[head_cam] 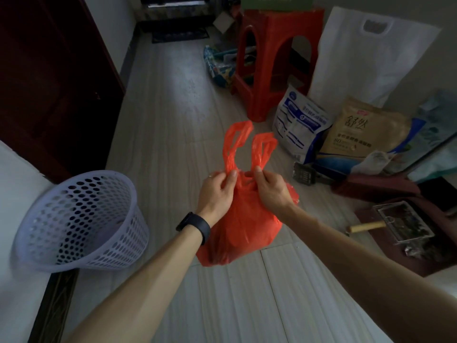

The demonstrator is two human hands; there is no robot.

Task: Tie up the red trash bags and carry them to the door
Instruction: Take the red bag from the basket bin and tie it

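Both hands pinch a crinkled red plastic trash bag (243,224): left hand (217,191) and right hand (270,190) each grip a twisted handle loop above its bulging body, a perforated lavender wastebasket (79,221) left of the grip.

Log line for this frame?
red trash bag: handles upright | left hand: pinches one handle | right hand: pinches other handle | stage: tying

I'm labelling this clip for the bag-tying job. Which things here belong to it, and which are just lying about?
Job: red trash bag, its handles pinched by left hand and right hand.
Lying about: perforated basket, red stool, white carrier bag, tan pack, blue-and-white pack.
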